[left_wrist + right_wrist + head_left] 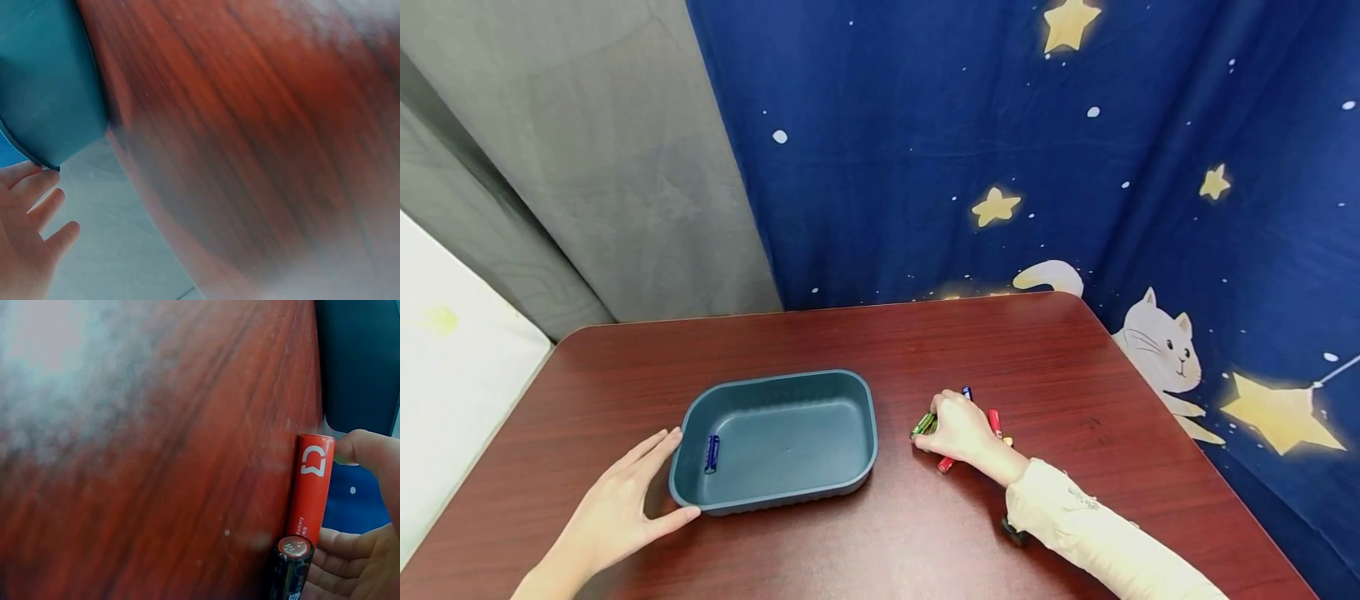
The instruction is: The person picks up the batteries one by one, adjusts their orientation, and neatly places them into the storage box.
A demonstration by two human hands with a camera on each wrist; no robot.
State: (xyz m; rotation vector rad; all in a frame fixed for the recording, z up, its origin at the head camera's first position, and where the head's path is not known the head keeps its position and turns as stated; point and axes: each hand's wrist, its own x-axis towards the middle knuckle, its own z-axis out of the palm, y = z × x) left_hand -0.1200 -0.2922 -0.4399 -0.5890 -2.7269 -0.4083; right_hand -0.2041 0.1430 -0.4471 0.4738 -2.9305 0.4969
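Observation:
A teal plastic bin [788, 450] stands on the table, with dark blue batteries [712, 454] lying by its left wall. My left hand [617, 496] is spread at the bin's left end, fingertips at the rim and thumb near the front left corner. To the right of the bin, my right hand [958, 429] reaches down over loose batteries, fingers bent. Green batteries [923, 426] lie at its thumb and fingertips; I cannot tell whether they are gripped. The right wrist view shows a red battery [309, 487] and a black battery [292, 565] in front of the fingers.
Around the right hand lie a red battery [946, 464], another red battery [995, 422] and a blue battery [967, 392]. The brown wooden table [880, 342] ends at the back before a grey curtain [587, 167] and a blue starry curtain [910, 150].

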